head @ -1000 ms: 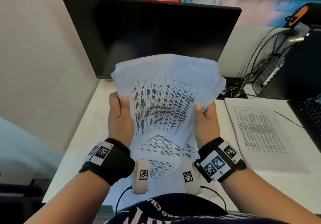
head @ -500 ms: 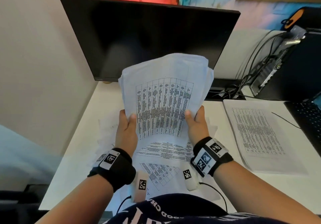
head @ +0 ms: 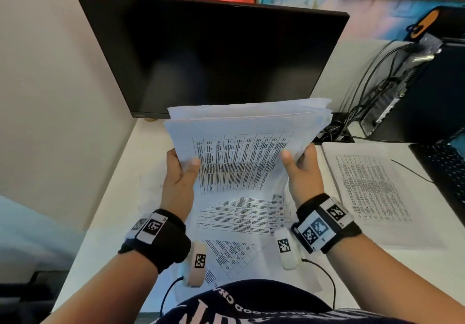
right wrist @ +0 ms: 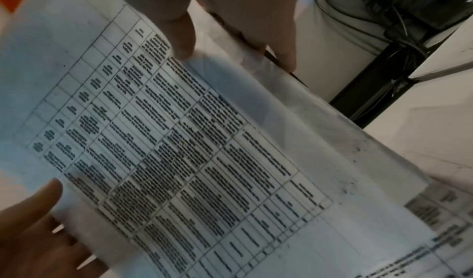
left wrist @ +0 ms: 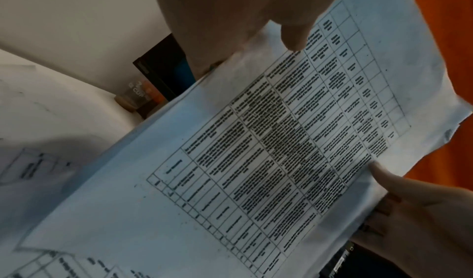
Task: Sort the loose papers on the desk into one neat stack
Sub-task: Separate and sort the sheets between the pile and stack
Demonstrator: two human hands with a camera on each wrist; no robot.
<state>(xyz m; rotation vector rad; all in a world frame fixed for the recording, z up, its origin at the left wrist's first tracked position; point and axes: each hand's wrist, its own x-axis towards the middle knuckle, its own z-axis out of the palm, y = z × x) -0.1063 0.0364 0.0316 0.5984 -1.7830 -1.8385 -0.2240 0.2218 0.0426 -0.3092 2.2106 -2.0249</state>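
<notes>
Now we hold the sheaf of papers (head: 241, 147) by its two side edges above the desk (head: 120, 198), in front of the dark monitor (head: 211, 54). Half a second ago the sheaf stood taller and narrower between our hands, bowed inward; a second ago it was splayed wide with corners sticking out. It has since dropped lower and flattened, and its top edge shows as a fairly even band of layered sheets. We read that as the squaring-up step well under way: the edges are nearly flush, though a few upper corners on the right still fan out slightly.

Our left hand (head: 180, 180) grasps the left edge, thumb pressed on the printed face and fingers curled behind. Our right hand (head: 300, 170) does the same on the right edge, thumb on front. Both wrist views confirm a thumb lying on the page from each side.

Materials matter here. The paper is thin, white and limp, printed with a dense black table, and it bends between the grips instead of standing stiff. Smudges and slight creases show on its surface in the wrist views.

Under our wrists more loose sheets (head: 246, 220) lie flat on the desk, overlapping at odd angles. To the right a separate flat pile (head: 372, 193) rests squarely on the white surface. We judge those loose sheets still have to be gathered before there is one stack.
</notes>
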